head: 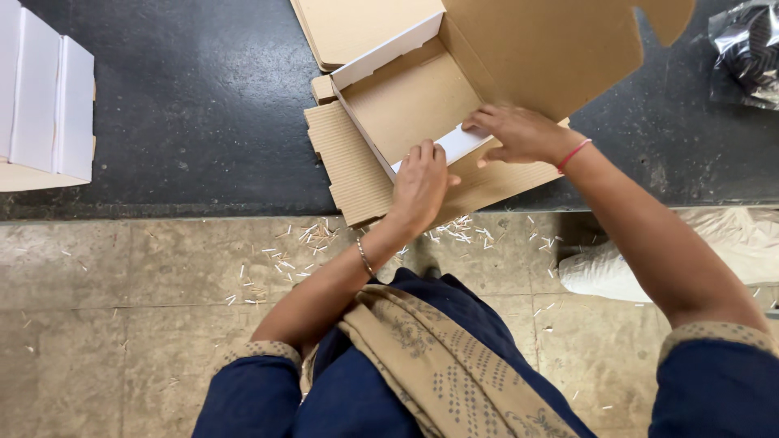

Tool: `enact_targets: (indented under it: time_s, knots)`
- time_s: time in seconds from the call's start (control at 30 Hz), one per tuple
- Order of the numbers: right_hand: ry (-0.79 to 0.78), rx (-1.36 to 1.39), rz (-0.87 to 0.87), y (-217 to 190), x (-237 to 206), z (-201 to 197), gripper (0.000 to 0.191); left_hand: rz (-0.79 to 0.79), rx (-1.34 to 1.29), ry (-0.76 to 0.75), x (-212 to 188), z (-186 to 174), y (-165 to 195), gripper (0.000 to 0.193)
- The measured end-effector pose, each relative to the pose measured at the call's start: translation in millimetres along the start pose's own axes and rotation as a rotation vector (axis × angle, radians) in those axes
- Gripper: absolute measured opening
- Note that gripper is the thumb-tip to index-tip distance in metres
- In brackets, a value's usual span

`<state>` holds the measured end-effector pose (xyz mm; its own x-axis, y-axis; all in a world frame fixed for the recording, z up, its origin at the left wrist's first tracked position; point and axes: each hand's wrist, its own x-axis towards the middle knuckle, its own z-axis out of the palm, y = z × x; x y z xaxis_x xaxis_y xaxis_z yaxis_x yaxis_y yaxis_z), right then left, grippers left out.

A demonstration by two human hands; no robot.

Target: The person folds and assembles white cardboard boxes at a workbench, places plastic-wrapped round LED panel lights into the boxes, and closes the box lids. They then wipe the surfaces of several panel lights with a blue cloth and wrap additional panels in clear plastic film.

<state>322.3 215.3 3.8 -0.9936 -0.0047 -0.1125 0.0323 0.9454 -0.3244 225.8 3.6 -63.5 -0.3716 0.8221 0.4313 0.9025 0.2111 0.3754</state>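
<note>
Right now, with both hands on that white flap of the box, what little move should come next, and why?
Probably press the white flap down and inward so it stands as the near wall. The left hand and right hand both pinch it along the near edge of the cardboard box, where it lies only half folded, while the far white wall already stands up.

Dark work surface (203,105), brown cardboard box (406,105), white folded boxes (45,97), plastic bag (746,49) upon it.
</note>
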Motion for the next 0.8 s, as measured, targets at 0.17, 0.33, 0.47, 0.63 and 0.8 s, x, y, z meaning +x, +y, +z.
enact_targets:
  time_s: [0.17, 0.33, 0.47, 0.63, 0.8]
  knots:
    - [0.148, -0.058, -0.073, 8, 4, 25, 0.045, -0.080, -0.015, -0.058, -4, 16, -7, 0.027]
    - [0.291, -0.002, -0.143, 19, 7, 41, 0.041, -0.131, 0.098, -0.061, 0, 8, -3, 0.037]
    - [0.266, 0.007, -0.198, 28, 13, 35, 0.043, -0.225, 0.128, -0.198, 15, -16, 12, 0.037]
    - [0.307, -0.011, -0.314, 39, 5, 17, 0.054, -0.370, 0.207, -0.298, 34, -31, 64, 0.037]
    - [0.717, 0.029, -0.122, 89, -57, -3, 0.056, -0.498, 0.044, -0.255, 72, 7, 122, 0.063]
